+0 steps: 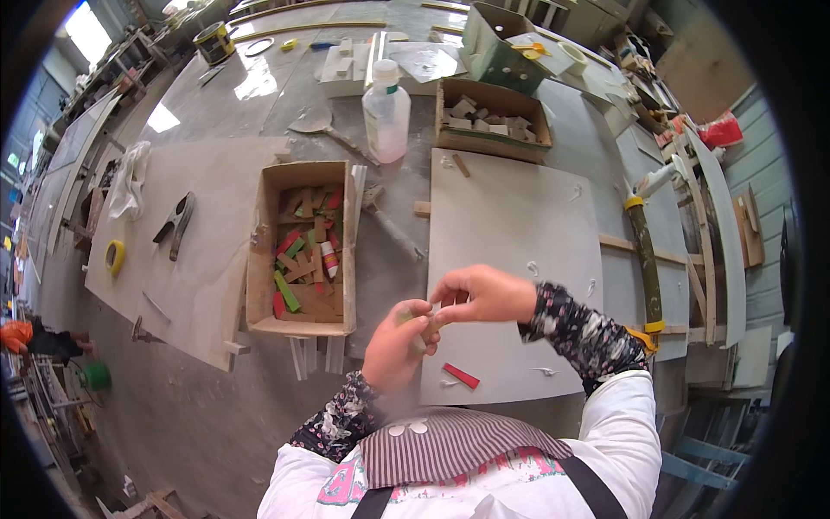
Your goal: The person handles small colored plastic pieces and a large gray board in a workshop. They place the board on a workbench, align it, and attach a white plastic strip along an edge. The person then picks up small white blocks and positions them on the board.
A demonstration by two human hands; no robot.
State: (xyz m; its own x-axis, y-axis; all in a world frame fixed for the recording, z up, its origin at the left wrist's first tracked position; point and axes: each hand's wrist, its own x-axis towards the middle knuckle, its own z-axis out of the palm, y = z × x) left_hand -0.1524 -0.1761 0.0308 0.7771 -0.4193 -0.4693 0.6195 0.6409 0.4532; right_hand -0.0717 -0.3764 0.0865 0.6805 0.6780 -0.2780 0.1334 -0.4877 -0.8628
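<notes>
My left hand (393,346) and my right hand (484,296) meet above the near left edge of a white board (519,225). The left fingers are curled round something small that I cannot make out; a greyish-green bit shows at the palm. The right thumb and fingertips pinch together against the left fingertips, and what they hold is hidden. On the board below lies a red strip (461,375), beside small white dabs. Left of my hands stands an open cardboard box (301,326) with red, green and brown strips and a small white tube (328,259).
Farther off stand a clear bottle (386,121) with pinkish liquid and a cardboard box (493,147) of pale blocks. A hammer (393,225) lies between box and board. On the left board (190,285) lie a black clamp (175,225) and yellow tape (114,258).
</notes>
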